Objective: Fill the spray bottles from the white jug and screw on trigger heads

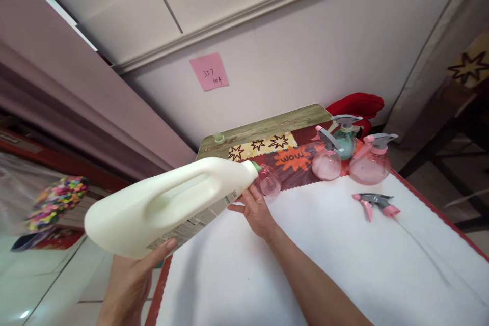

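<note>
A large pale cream plastic jug (153,204) with a hollow handle and printed label is tilted, its green spout (255,166) to the right. My left hand (133,270) grips its lower body from below, thumb on the label. My right hand (254,209) is at the underside of the neck, fingers partly hidden behind it. The spout is at the opening of a pink see-through spray bottle (270,183) without its head. Whether liquid flows I cannot make out. A grey-and-pink trigger sprayer head (376,205) with a long thin tube lies to the right on the white table cover (229,285).
Two pink spray bottles (326,165) (370,167) and a green spray bottle (346,142), all with trigger heads, stand at the back right. A light green cap (219,138) lies at the back left. A pink note (209,71) is on the wall behind.
</note>
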Available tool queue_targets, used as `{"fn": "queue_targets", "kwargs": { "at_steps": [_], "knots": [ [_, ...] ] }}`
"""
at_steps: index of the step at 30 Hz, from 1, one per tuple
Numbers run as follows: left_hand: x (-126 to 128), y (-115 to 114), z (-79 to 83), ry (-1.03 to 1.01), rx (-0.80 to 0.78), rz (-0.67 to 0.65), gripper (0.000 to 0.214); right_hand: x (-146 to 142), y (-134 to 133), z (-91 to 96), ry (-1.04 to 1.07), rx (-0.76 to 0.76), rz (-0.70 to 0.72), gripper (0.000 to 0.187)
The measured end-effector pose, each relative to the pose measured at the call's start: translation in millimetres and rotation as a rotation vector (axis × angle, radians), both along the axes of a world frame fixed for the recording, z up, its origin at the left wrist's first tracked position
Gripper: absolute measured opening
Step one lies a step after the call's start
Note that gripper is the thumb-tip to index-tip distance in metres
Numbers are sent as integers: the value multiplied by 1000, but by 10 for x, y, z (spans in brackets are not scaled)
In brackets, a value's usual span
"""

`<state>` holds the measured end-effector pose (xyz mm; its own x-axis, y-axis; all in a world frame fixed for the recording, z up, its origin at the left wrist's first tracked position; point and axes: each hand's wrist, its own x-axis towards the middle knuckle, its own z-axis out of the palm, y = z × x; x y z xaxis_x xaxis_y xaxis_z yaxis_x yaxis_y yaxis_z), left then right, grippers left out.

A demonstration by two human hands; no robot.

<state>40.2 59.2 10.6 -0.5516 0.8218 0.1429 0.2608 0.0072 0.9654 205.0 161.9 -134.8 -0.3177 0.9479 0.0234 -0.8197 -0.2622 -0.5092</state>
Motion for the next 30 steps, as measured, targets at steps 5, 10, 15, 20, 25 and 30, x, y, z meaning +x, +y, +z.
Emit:
{"fn": "queue_targets", "kwargs": {
  "at_steps": [5,10,15,20,25,30],
  "knots": [
    [-10,2,-7,-16,7,-4,82,3,-1,4,7,3,-1,39],
    [-2,7,-3,-8,18,-2,84,-3,-2,-8,15,12,4,39],
    [8,-3,14,-23,1,-23,76,-4,-4,-12,21,10,4,38],
    [-34,6,-15,-10,12,-9,74,-5,-7,-17,24,13,6,38],
    [-120,19,-71,-15,29,-20,78,-11,-4,-26,27,8,6,39],
    [-72,-4,-38,-18,21,-18,70,-16,-1,-30,36,13,7,38]
  ]
}}
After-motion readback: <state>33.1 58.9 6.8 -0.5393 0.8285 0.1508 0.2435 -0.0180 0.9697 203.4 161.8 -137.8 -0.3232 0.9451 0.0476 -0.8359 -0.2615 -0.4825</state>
